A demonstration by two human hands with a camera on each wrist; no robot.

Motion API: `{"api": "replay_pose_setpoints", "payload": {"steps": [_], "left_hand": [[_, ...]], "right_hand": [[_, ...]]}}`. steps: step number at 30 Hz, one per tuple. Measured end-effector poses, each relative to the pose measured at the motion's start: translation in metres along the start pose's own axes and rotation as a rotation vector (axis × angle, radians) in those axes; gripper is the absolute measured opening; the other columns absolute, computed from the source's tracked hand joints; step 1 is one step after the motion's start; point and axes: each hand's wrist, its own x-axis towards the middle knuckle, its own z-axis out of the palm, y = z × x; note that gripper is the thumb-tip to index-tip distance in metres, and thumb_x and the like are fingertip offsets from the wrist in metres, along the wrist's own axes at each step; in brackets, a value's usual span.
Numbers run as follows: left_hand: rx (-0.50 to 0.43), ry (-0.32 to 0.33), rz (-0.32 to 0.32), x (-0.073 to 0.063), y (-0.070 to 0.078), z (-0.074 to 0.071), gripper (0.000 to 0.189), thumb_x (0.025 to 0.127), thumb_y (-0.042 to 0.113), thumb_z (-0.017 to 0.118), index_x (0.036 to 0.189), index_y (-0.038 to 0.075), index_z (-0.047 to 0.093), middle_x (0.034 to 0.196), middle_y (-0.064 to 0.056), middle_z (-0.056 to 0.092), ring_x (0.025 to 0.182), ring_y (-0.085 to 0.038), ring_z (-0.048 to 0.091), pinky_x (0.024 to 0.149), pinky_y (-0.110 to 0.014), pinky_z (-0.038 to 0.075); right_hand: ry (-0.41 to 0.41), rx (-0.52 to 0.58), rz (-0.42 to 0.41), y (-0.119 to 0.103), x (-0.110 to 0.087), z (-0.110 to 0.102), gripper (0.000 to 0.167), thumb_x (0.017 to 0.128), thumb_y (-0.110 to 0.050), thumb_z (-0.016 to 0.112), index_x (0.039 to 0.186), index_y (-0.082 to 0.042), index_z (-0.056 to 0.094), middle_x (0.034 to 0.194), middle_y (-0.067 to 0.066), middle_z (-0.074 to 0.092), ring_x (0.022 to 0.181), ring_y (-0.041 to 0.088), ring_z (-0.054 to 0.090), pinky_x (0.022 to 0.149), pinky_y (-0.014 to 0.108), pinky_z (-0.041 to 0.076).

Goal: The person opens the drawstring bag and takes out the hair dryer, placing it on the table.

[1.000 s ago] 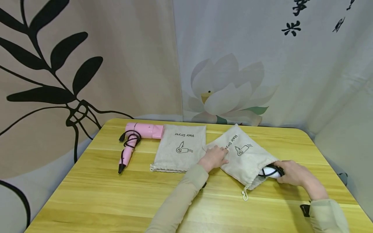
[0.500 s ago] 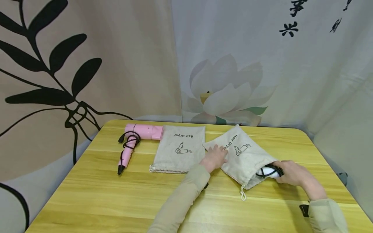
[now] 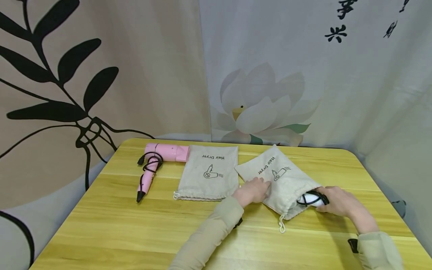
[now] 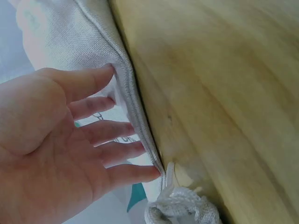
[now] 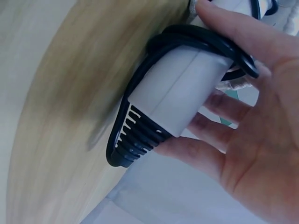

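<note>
A cloth drawstring bag [image 3: 285,189] printed "Hair Dryer" lies slanted on the table. From its mouth sticks the white handle [image 5: 180,86] of a hair dryer, wound with black cord [image 5: 196,37]; the rest of the dryer is hidden inside the bag. My right hand [image 3: 341,201] grips this handle, thumb on one side and fingers on the other. On the bag's near left side, my left hand [image 3: 252,191] rests with its fingers extended. In the left wrist view, thumb and fingertips [image 4: 152,172] touch the cloth along the seam [image 4: 128,84].
Left of this bag lies a second flat bag [image 3: 210,187] with the same print. A pink hair dryer [image 3: 168,152], its handle wrapped in black cord, sits beside it. A drawstring [image 3: 281,224] hangs from the slanted bag's mouth onto the wooden table [image 3: 135,232].
My left hand has slid from the bag's printed face toward its near edge, uncovering the lettering. The right hand and the hair dryer handle stay in nearly the same place.
</note>
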Motion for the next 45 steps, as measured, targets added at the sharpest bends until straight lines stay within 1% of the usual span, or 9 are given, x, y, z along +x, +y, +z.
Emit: {"api": "replay_pose_setpoints", "payload": {"steps": [5,12,22,27,30,32,36,40,45], "left_hand": [[-0.003,-0.023,-0.037,0.001,0.003,0.002,0.048,0.095,0.036,0.055,0.141,0.028,0.043,0.138,-0.002,0.05,0.126,-0.02,0.047,0.104,-0.043,0.043],[-0.007,-0.032,-0.064,0.001,0.008,0.002,0.049,0.093,0.035,0.058,0.14,0.028,0.045,0.137,-0.004,0.05,0.124,-0.022,0.046,0.104,-0.048,0.042],[-0.003,-0.006,-0.039,0.003,0.008,0.003,0.044,0.093,0.037,0.056,0.135,0.024,0.051,0.13,-0.006,0.055,0.117,-0.023,0.05,0.1,-0.048,0.045],[0.003,-0.018,-0.023,0.007,0.006,0.002,0.047,0.093,0.041,0.056,0.137,0.025,0.049,0.135,-0.005,0.053,0.122,-0.023,0.049,0.102,-0.048,0.044],[0.013,-0.02,-0.016,0.011,0.003,0.002,0.049,0.093,0.042,0.056,0.138,0.027,0.048,0.138,-0.005,0.051,0.126,-0.023,0.047,0.104,-0.047,0.043],[0.028,-0.023,-0.004,0.014,0.0,0.001,0.05,0.093,0.043,0.055,0.14,0.028,0.046,0.142,-0.005,0.047,0.13,-0.023,0.044,0.105,-0.046,0.041],[0.05,-0.041,0.025,0.021,-0.008,0.001,0.055,0.094,0.044,0.053,0.145,0.029,0.038,0.152,-0.006,0.035,0.141,-0.025,0.032,0.112,-0.046,0.034],[0.04,-0.072,0.056,0.026,-0.017,0.001,0.058,0.096,0.043,0.05,0.149,0.029,0.031,0.158,-0.007,0.022,0.147,-0.027,0.02,0.117,-0.047,0.024],[0.025,-0.073,0.095,0.029,-0.024,0.001,0.058,0.096,0.04,0.049,0.149,0.027,0.03,0.159,-0.008,0.019,0.148,-0.027,0.017,0.118,-0.047,0.022]], "right_hand": [[0.026,-0.013,-0.025,0.0,-0.002,0.002,0.059,0.07,-0.032,0.081,0.118,-0.004,0.061,0.102,0.02,0.067,0.089,0.035,0.063,0.064,0.047,0.05],[0.05,-0.026,-0.066,0.001,-0.009,0.003,0.057,0.07,-0.031,0.081,0.115,-0.002,0.062,0.104,0.02,0.068,0.091,0.037,0.065,0.071,0.05,0.052],[0.033,0.001,-0.047,0.009,-0.015,0.004,0.061,0.071,-0.032,0.081,0.118,0.001,0.06,0.109,0.024,0.066,0.095,0.039,0.064,0.071,0.049,0.052],[0.027,0.01,-0.038,0.01,-0.016,0.004,0.062,0.072,-0.032,0.08,0.12,0.001,0.06,0.111,0.025,0.066,0.098,0.041,0.063,0.074,0.051,0.052],[0.035,0.017,-0.044,0.01,-0.015,0.004,0.057,0.072,-0.031,0.08,0.117,-0.001,0.061,0.108,0.022,0.067,0.094,0.036,0.064,0.07,0.047,0.052],[0.043,0.024,-0.049,0.01,-0.014,0.004,0.051,0.072,-0.031,0.079,0.113,-0.005,0.062,0.103,0.017,0.068,0.087,0.029,0.063,0.066,0.042,0.05],[0.054,0.031,-0.055,0.011,-0.012,0.004,0.044,0.072,-0.03,0.079,0.107,-0.009,0.062,0.094,0.008,0.068,0.075,0.016,0.054,0.06,0.033,0.042],[0.061,0.025,-0.059,0.011,-0.01,0.004,0.046,0.072,-0.029,0.08,0.109,-0.008,0.062,0.093,0.008,0.068,0.074,0.015,0.052,0.06,0.032,0.04],[0.059,0.022,-0.061,0.011,-0.01,0.003,0.044,0.072,-0.029,0.08,0.108,-0.009,0.062,0.093,0.007,0.068,0.074,0.015,0.051,0.06,0.032,0.041]]}}
